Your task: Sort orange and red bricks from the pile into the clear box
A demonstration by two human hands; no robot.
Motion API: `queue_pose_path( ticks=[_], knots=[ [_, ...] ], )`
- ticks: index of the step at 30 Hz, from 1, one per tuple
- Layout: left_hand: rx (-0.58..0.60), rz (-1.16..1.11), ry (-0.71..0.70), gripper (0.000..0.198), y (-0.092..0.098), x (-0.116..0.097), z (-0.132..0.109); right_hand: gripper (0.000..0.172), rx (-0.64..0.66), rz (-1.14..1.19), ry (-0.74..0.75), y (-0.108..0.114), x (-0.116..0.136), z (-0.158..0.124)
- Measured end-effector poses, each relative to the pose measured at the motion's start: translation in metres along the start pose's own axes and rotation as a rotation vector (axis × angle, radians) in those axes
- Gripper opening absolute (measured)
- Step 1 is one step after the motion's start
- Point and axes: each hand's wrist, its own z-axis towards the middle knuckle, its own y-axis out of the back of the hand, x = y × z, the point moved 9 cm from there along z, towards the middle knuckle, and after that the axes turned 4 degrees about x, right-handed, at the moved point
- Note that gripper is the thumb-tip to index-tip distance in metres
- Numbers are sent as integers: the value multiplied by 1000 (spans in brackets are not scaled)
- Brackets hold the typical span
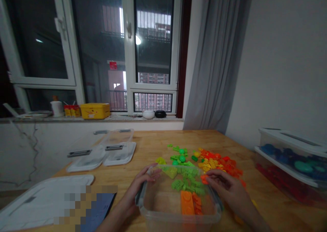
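One small orange-red piece [204,179] sits pinched in the narrow grip of the right hand [224,184], held between thumb and fingertips at the right rim of a clear bin [155,210]. The left hand [144,179] touches the bin's left side near its far corner, fingers bent over the rim; how firmly that grip closes, I cannot tell.

Inside the bin, toward its right half, stands a large orange block [187,203], with smaller orange pieces [197,203] close against its right side. Light green pieces [188,177] show in and through the clear plastic; which of them lie inside and which behind, I cannot tell.

Just beyond the bin, on the wooden worktop [153,140], more green pieces spread out with a few green balls [182,159] among them. To their right come yellow pieces [211,164], then a heap of red-orange pieces [227,162].

Farther right, near the wall, two stacked boxes [288,170] hold blue pieces above and red ones below. At the left lie a white lid [46,198] and two clear containers [102,147] with grey clasps. Behind, a yellow box [95,111] rests on the windowsill beside a grey curtain [212,62].
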Motion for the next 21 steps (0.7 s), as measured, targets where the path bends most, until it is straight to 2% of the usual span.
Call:
queue_pose_path(
  ticks=[5, 12, 16, 18, 21],
  knots=[
    [4, -5, 15, 69, -3, 0, -1, 36, 111, -60, 31, -19, 4, -6],
    [-18, 16, -2, 68, -2, -3, 0, 39, 122, -81, 26, -11, -5, -7],
    [0, -15, 7, 68, -4, -3, -1, 42, -12, -55, 3, 17, -15, -4],
    [7, -24, 14, 68, -6, -3, -1, 45, -87, -73, -24, 38, -23, 1],
    [5, -20, 8, 67, -7, -4, -1, 53, -175, -222, -83, 76, -45, 14]
  ],
)
